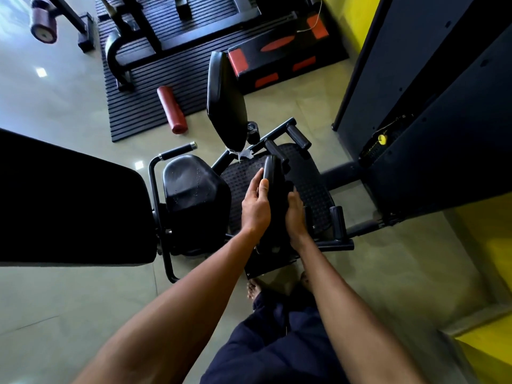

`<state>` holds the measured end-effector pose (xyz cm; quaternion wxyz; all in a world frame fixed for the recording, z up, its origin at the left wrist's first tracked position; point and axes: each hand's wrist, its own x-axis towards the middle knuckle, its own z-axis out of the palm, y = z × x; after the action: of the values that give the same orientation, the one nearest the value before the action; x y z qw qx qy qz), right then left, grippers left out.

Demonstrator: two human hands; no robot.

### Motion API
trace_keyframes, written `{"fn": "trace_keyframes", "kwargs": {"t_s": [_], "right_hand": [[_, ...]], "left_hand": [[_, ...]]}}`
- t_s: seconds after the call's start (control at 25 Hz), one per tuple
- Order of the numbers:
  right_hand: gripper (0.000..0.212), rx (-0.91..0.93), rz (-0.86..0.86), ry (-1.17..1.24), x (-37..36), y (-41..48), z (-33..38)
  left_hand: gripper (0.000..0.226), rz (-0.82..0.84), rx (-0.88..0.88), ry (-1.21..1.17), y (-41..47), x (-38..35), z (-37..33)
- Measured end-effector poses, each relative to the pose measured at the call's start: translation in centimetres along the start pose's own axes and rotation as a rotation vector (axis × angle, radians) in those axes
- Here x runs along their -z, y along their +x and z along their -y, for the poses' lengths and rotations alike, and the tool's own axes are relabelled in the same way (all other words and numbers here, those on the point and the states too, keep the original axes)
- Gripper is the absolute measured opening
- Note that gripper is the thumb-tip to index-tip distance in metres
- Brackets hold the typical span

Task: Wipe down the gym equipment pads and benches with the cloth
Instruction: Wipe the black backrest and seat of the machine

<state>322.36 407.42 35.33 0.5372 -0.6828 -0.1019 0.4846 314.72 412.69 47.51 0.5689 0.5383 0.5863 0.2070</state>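
A narrow black pad (pixel 273 173) stands upright on the machine in front of me, above the textured footplate (pixel 310 187). My left hand (pixel 256 207) grips the pad's left edge, thumb on its face and fingers round the side. On the pad's right side lies my right hand (pixel 295 216), its fingers lost in the dark surface. The stretch between my hands is black, and I cannot make out a cloth there. A black seat pad (pixel 194 187) sits just to the left, and a second upright pad (pixel 225 101) stands beyond.
A large black back pad (pixel 69 200) fills the left. The dark weight-stack housing (pixel 429 106) rises on the right against a yellow wall. A red foam roller (pixel 171 109) lies on the ribbed mat (pixel 144 106), with a black and red step platform (pixel 277 56) behind. My bare feet (pixel 253 288) stand on tiled floor.
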Motion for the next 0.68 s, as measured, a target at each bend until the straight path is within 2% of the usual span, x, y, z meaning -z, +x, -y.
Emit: {"fn": "trace_keyframes", "kwargs": {"t_s": [0.08,0.24,0.36,0.44,0.52,0.56,0.68], "right_hand": [[0.035,0.091,-0.077,-0.035,-0.9,-3.7,5.0],[0.035,0.177,-0.110,-0.026,-1.3,-4.7,5.0],[0.039,0.038,-0.139,0.097,-0.9,-1.2,1.4],[0.049,-0.069,-0.099,0.100,0.0,3.1,-3.1],[0.051,-0.142,-0.071,0.071,0.5,5.9,-4.2],[0.048,-0.131,-0.059,0.054,0.2,5.4,-2.3],[0.037,0.061,-0.099,0.076,-1.2,0.8,5.9]], "left_hand": [[0.040,0.012,-0.014,-0.001,0.5,0.1,0.5],[0.041,0.034,-0.022,0.002,0.8,0.1,1.2],[0.039,0.054,-0.029,0.008,1.3,0.2,1.4],[0.039,0.083,-0.047,0.019,1.7,0.3,1.5],[0.039,0.103,-0.059,0.034,2.2,0.4,1.6],[0.039,0.112,-0.062,0.024,2.3,0.5,1.6],[0.038,0.127,-0.076,0.004,3.0,0.4,1.2]]}}
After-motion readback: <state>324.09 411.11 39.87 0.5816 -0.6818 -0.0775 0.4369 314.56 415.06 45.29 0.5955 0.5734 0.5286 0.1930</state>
